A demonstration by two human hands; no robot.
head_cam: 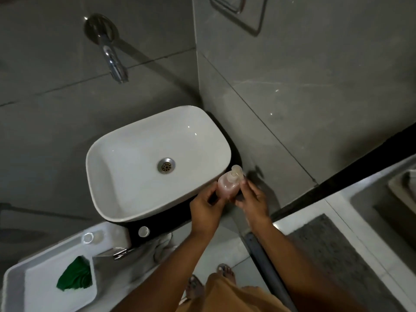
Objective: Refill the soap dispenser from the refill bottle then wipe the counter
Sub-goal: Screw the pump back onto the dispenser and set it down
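Note:
A clear soap dispenser [228, 184] with pinkish liquid and a pump top stands on the black counter [166, 224] at the right front corner of the white basin [126, 199]. My left hand [206, 209] grips its lower left side. My right hand [253, 198] holds its right side, fingertips near the pump neck. A green cloth [75, 275] lies folded on the white toilet lid [40, 289] at lower left. No refill bottle is visible.
A chrome wall tap [113, 60] juts over the basin. Grey tiled walls close in behind and to the right. A toilet cistern [105, 238] sits left of the counter. A dark frame edge [337, 180] and a grey mat [337, 262] lie right.

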